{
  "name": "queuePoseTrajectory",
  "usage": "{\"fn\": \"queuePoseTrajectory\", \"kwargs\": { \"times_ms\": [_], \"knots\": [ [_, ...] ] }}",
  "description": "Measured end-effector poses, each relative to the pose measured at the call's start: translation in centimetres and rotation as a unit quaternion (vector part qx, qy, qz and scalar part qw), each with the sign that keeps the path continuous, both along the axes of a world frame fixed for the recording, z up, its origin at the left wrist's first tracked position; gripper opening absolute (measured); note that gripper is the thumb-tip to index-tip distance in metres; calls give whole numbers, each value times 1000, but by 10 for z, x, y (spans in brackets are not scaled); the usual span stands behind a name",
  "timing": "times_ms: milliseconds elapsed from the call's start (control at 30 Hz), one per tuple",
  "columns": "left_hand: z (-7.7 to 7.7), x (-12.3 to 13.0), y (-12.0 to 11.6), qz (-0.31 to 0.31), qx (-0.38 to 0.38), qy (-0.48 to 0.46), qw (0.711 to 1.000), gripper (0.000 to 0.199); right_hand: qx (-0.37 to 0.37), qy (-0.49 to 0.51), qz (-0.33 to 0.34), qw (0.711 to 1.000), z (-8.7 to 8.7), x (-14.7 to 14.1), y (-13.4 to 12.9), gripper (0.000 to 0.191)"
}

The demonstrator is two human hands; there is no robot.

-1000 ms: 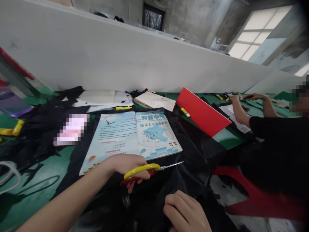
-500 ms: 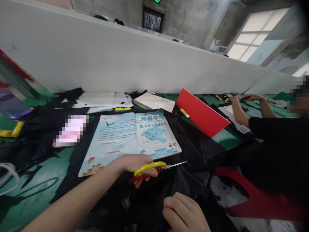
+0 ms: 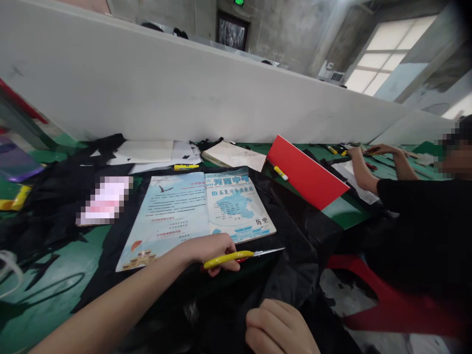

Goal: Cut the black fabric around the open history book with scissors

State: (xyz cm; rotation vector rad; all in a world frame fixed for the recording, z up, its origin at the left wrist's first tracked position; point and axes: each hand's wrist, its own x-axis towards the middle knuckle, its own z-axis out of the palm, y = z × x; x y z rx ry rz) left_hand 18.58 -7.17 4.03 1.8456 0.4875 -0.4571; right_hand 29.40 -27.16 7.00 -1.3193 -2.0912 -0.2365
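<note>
Head view, the only view. Left hand (image 3: 217,250): fingers clamped on the scissors (image 3: 229,258) by the yellow and red handles (exact finger placement hidden); blades point right, seemingly together. Right hand (image 3: 279,327): fingers curled inward at the black cloth (image 3: 297,268), nearer the camera and to the right of the left fingers; whether they pinch it, I cannot tell. The cloth lies on the bench (image 3: 59,275), right of the left fingers and under the book (image 3: 236,209), which is spread covers up just beyond them. A red board (image 3: 306,172) is farther beyond, rightward. Judgement: cutting the cloth appears to be the step in hand. A next cut would call for parted blades, cloth drawn taut and right fingers clear of the tips.
</note>
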Motion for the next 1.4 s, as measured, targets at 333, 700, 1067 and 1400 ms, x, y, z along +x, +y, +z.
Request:
{"fn": "queuePoseTrajectory", "kwargs": {
  "times_ms": [333, 700, 1067, 1400],
  "knots": [
    [5, -1, -4, -22, -12, -14, 1000, 20, -60, 65, 48, 995, -20, 22, 5, 24],
    [7, -2, -4, -41, 81, -57, 994, 23, -186, -8, -342, 921, -88, 142, 1, 48],
    [2, 2, -11, 11, 67, 13, 998, 35, -240, -15, -332, 912, -103, 148, -5, 71],
    [32, -34, -16, 98, -99, -23, 990, 35, -163, -16, -335, 928, -86, 137, -2, 65]
  ]
}}
